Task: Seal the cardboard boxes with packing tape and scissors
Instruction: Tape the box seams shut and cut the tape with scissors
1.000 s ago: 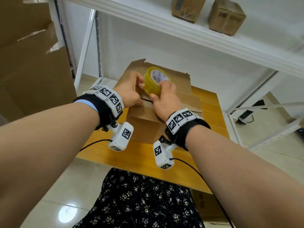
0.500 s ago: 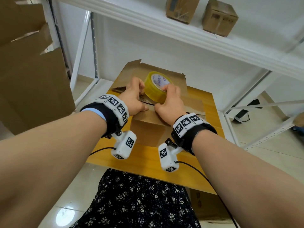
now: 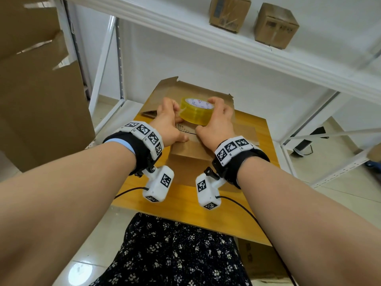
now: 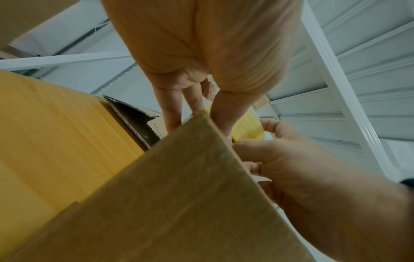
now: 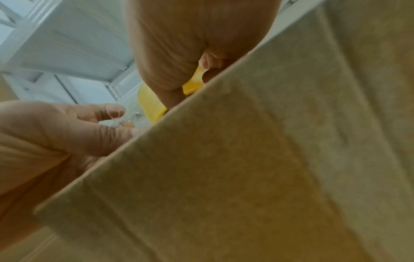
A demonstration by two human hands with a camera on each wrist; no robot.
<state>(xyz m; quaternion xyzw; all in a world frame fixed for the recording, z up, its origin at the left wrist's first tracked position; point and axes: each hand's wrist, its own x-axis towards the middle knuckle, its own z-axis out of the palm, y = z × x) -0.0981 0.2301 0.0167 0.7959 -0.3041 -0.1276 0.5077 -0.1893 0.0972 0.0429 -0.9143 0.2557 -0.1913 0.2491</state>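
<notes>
Sealing scene: a person's two bare hands meet on top of a cardboard box.
Tape roll: a yellow roll of packing tape (image 3: 195,111) stands on the box top, toward the far edge, between the two hands.
Cardboard box: a brown box (image 3: 191,149) sits on the worktop, its near flap folded down and a far flap (image 3: 198,89) standing open behind the roll.
Right hand: the right hand (image 3: 218,122) grips the roll, fingers curled over its far rim and thumb low at its near side.
Left hand: the left hand (image 3: 168,122) has its fingers bent at the roll's left side and its thumb lying on the box top; what it pinches cannot be told.
Worktop: an orange wooden worktop (image 3: 266,141) carries the box.
Shelf: a white shelf (image 3: 206,32) above holds two small cardboard boxes (image 3: 275,25).
Left side: large flattened cardboard (image 3: 37,96) stands upright.
</notes>
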